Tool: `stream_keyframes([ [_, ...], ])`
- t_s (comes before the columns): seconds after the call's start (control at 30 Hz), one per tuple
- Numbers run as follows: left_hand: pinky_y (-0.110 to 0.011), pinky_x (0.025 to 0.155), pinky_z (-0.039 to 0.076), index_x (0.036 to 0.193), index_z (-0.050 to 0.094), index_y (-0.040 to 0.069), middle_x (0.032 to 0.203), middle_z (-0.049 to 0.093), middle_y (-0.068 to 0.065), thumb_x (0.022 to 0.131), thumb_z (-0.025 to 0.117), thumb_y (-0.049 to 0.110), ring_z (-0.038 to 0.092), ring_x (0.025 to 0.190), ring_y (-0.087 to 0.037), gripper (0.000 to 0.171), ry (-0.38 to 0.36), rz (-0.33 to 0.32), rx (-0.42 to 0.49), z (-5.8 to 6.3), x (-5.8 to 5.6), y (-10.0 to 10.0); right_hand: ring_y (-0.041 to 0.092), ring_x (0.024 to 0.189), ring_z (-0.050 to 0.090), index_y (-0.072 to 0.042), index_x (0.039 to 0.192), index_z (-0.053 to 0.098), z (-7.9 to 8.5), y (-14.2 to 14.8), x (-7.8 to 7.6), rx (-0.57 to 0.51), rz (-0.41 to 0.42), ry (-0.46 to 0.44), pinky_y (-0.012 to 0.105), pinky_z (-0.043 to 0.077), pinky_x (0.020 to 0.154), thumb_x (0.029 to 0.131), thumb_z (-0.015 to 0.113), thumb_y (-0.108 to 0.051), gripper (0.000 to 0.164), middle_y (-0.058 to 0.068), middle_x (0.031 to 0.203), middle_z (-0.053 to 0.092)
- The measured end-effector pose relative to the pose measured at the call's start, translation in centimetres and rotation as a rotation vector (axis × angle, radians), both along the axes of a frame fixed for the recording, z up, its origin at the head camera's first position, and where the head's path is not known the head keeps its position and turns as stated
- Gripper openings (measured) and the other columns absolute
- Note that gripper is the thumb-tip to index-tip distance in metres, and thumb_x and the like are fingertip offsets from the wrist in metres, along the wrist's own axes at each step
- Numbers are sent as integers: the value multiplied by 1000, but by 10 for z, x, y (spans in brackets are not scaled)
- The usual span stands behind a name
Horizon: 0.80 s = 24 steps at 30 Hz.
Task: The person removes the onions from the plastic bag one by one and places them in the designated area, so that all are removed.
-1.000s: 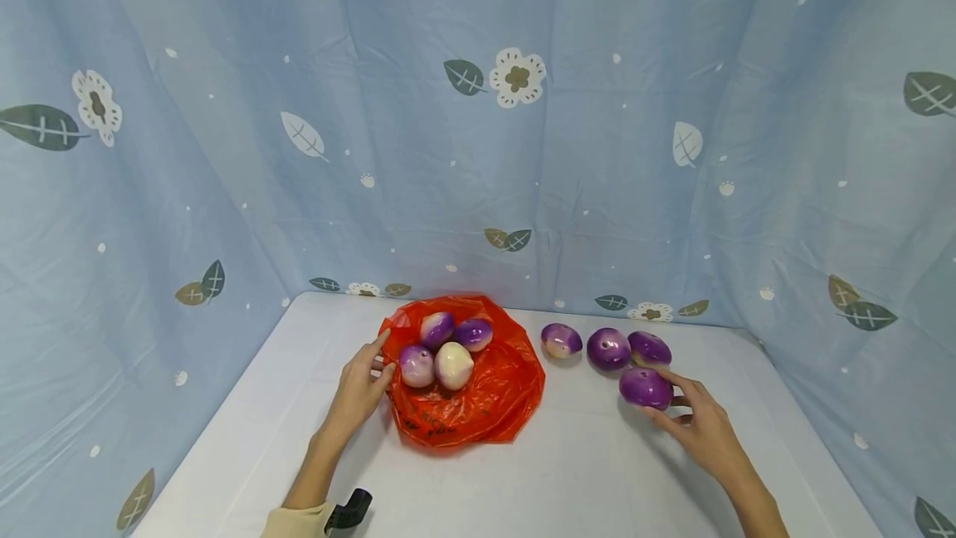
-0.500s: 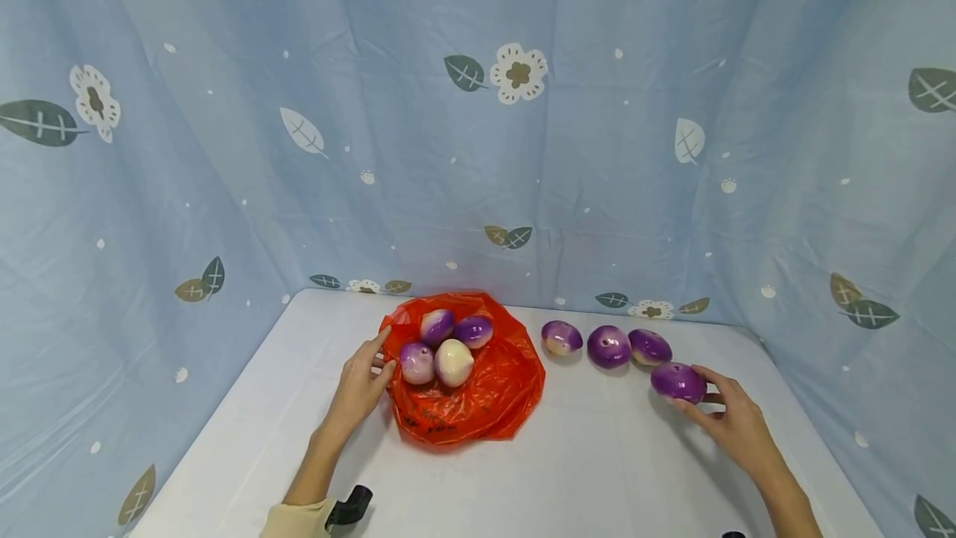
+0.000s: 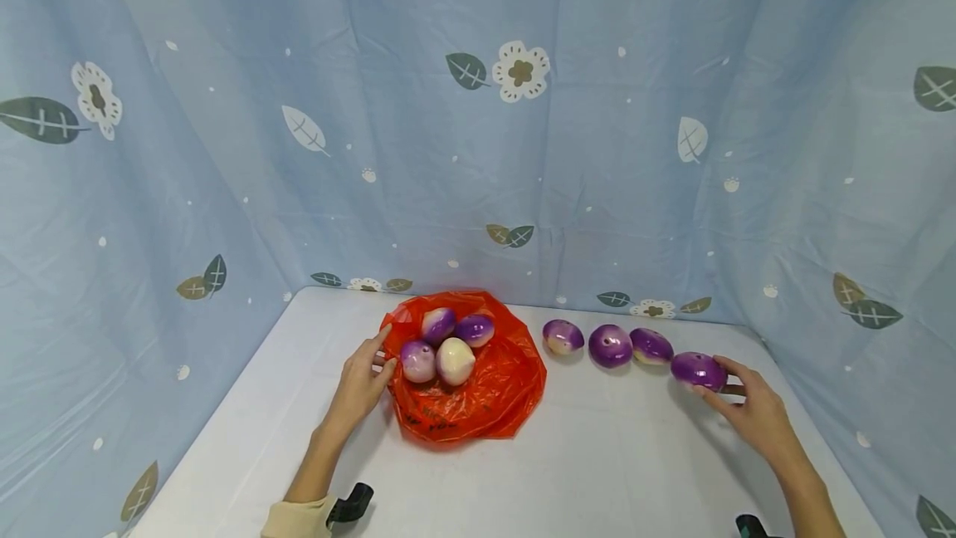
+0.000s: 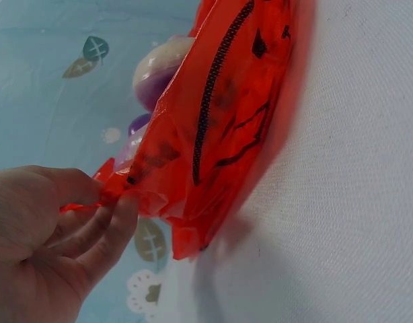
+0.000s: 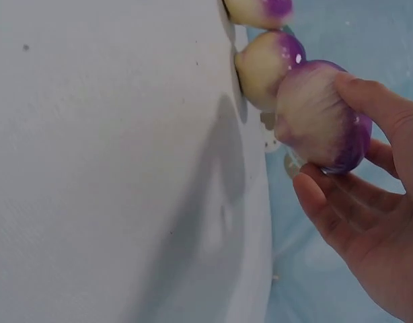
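Right hand on a turnip by the row's right end, left hand on the bag

Left hand (image 3: pixel 358 384) pinches the left rim of a red plastic bag (image 3: pixel 508 380), thumb and fingers almost together on the film. Bag lies spread near the back edge of the white table (image 3: pixel 582 476), nearer the back left corner than the right. Four turnips bunched in its left half: a pale-end-up turnip (image 3: pixel 456 362), a lilac turnip (image 3: pixel 418 362) and two behind.

Right hand (image 3: pixel 762 418) grips a purple turnip (image 3: pixel 697 371) between thumb and fingers, spread about as wide as the turnip (pale underside shows in the right wrist view). It's toward the back right corner, looks just above the tabletop.

Left of it, three more along the back edge: right-hand turnip (image 3: pixel 652 346) and middle turnip (image 3: pixel 611 346) side by side, left-hand turnip (image 3: pixel 563 337) a bit apart, near the bag.

Blue leaf-print curtain (image 3: pixel 411 148) behind; beige sleeve (image 3: pixel 299 519) on the left arm.
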<state>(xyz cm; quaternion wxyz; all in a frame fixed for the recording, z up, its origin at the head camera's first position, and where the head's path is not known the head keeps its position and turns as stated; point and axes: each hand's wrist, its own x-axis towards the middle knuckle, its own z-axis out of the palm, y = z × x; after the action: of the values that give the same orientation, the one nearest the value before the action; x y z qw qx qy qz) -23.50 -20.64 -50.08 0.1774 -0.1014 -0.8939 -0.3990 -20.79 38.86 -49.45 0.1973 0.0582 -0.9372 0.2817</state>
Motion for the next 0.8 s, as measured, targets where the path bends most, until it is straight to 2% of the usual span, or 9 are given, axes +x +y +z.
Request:
stream_keyframes([
  [0.1, -32, 68, 62, 143, 48, 2, 101, 64, -16, 87, 67, -3, 68, 81, -24, 59, 7, -4, -1, 0, 0, 0, 8, 74, 69, 3, 130, 56, 1, 5, -3, 0, -6, -16, 18, 54, 63, 77, 84, -20, 64, 28, 114, 62],
  [0.17, -32, 68, 62, 144, 48, 2, 101, 64, -15, 87, 67, -3, 68, 81, -24, 60, 4, -5, -1, 0, 0, 0, -7, 74, 62, 3, 130, 55, 1, 7, -5, -1, -6, -33, 21, 55, 63, 78, 83, -22, 64, 29, 115, 62],
  [0.23, -31, 68, 62, 143, 48, 2, 102, 64, -16, 87, 67, -3, 68, 82, -24, 60, 2, -8, 3, -1, 0, 0, -10, 74, 59, 3, 131, 55, 1, 10, -8, -4, -8, -49, 23, 55, 63, 79, 82, -23, 64, 29, 115, 62],
  [0.3, -31, 68, 62, 143, 48, 2, 102, 64, -16, 87, 67, -3, 68, 82, -24, 60, 3, -9, 3, -1, 0, -1, -1, 75, 64, 4, 132, 54, -1, 12, -10, -3, -17, -65, 24, 55, 63, 81, 81, -23, 64, 29, 116, 61],
  [0.37, -30, 67, 62, 143, 48, 2, 103, 64, -16, 87, 67, -3, 68, 81, -25, 59, 9, -12, 8, -1, 0, -1, 16, 79, 69, 5, 133, 52, -3, 13, -13, -6, -25, -83, 22, 53, 62, 82, 79, -25, 65, 30, 117, 60],
  [0.47, -29, 66, 61, 142, 49, 1, 103, 64, -17, 87, 67, -3, 68, 81, -25, 59, 14, -13, 11, -1, 0, -1, 39, 88, 68, 7, 135, 49, -7, 13, -18, -8, -37, -105, 18, 50, 62, 84, 77, -27, 67, 32, 119, 58],
  [0.57, -29, 66, 61, 143, 48, 1, 103, 64, -17, 87, 67, -3, 68, 81, -25, 59, 6, -15, 14, 0, 1, 0, 44, 91, 66, 8, 136, 47, -9, 12, -24, -11, -51, -114, 15, 46, 61, 86, 75, -29, 69, 33, 120, 56],
  [0.8, -31, 69, 62, 144, 47, 3, 104, 63, -16, 88, 67, -2, 68, 84, -24, 60, -29, -10, 8, 1, 2, 1, 44, 92, 65, 11, 135, 46, -14, 11, -31, -23, -74, -119, 13, 45, 60, 86, 75, -26, 68, 35, 120, 55],
])
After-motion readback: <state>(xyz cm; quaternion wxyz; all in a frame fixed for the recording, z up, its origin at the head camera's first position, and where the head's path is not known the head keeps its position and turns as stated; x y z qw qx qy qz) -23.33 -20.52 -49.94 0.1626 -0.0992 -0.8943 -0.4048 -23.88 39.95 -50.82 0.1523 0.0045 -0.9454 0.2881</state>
